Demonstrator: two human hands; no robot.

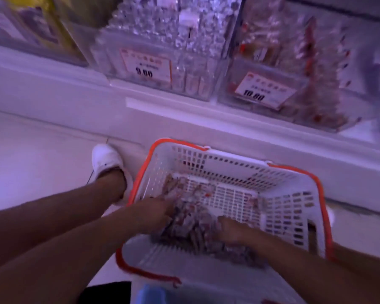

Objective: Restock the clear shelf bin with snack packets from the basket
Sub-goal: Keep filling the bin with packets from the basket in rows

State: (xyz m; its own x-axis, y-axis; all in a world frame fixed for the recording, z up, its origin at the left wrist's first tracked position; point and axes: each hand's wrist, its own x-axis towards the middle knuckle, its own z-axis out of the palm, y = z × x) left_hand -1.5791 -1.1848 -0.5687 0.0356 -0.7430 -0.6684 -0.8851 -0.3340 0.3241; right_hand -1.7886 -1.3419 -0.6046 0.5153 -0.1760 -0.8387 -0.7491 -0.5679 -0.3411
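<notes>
Foil snack packets [191,224] between both hands.

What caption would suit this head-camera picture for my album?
Both hands, left hand and right hand, gather snack packets in a white basket below clear shelf bins.

Both forearms are bare, no sleeves showing; a white slip-on shoe [106,160] covers the foot beyond the left hand [156,210].

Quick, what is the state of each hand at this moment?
Left hand: in the basket, on the snack packets; grip cannot be told.
Right hand: also on the packets; grip cannot be told.
</notes>
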